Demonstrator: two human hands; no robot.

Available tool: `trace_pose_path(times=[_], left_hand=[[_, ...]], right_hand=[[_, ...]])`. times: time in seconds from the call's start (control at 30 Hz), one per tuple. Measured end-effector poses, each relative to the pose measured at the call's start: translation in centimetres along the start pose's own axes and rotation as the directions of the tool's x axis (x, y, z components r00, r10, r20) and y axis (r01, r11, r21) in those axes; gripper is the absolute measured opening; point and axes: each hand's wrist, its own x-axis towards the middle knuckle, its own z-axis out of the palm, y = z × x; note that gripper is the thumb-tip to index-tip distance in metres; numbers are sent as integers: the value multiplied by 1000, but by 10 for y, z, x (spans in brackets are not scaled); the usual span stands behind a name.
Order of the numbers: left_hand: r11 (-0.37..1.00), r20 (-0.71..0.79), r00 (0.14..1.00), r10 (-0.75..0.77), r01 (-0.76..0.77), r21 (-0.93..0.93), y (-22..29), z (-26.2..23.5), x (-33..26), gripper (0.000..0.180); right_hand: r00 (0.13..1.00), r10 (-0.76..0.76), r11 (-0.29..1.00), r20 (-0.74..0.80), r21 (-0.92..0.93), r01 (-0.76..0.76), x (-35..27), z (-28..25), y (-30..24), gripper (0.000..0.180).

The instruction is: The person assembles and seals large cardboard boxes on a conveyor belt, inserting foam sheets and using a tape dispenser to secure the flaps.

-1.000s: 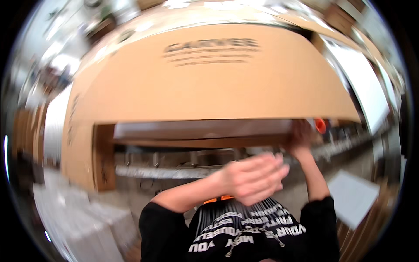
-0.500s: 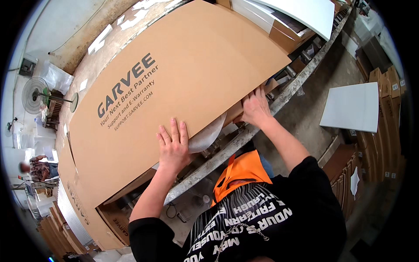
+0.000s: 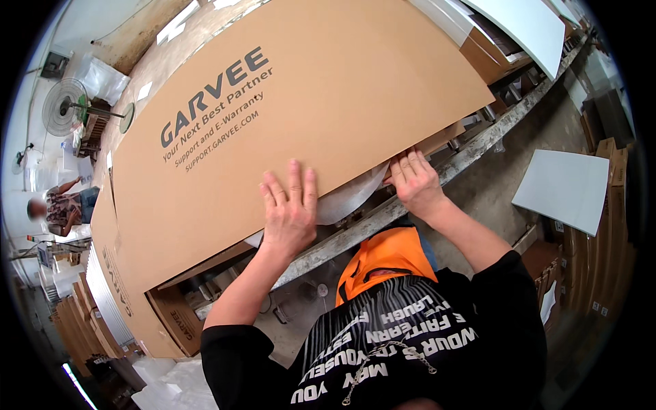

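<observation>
A large brown cardboard carton point(image 3: 355, 89) with dark print on its top panel lies before me across a roller conveyor. My left hand point(image 3: 290, 215) rests flat on that panel close to the near edge, its fingers spread. At the same edge, farther right, my right hand point(image 3: 415, 183) has its fingers bent and pressed together. Its fingertips are partly hidden under the panel's edge, so what they grip does not show clearly. A translucent white foam sheet point(image 3: 352, 201) bulges out from under the panel between my hands, reaching close to my right thumb.
A worn metal rail point(image 3: 471, 147) runs along the conveyor's near side. Beyond the carton, at the upper right, lies a white panel point(image 3: 529, 31). Another white panel point(image 3: 564, 184) lies by stacked cartons on the right. A fan point(image 3: 65, 106) and another person point(image 3: 65, 208) are at the left.
My right hand has slid leftward along the carton's near edge, closer to my left hand and the foam sheet. The left hand stays on the panel. The whole view has shifted slightly.
</observation>
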Motion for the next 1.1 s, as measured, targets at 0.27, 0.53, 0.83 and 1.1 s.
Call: trace_pose_path(times=[0.27, 0.53, 0.83, 1.1], left_hand=[[996, -334, 942, -23, -7, -89, 18, 21, -48, 71], [991, 20, 999, -35, 38, -131, -41, 51, -51, 79], [962, 14, 986, -166, 165, -219, -36, 65, -62, 75], [691, 280, 798, -533, 602, -401, 3, 57, -71, 76]], right_hand=[[998, -27, 996, 50, -84, 32, -6, 6, 7, 48], [967, 59, 998, 246, -45, -49, 12, -22, -22, 35], [941, -338, 941, 7, 18, 338, 59, -30, -31, 42], [902, -431, 897, 29, -90, 432, 33, 14, -35, 38]])
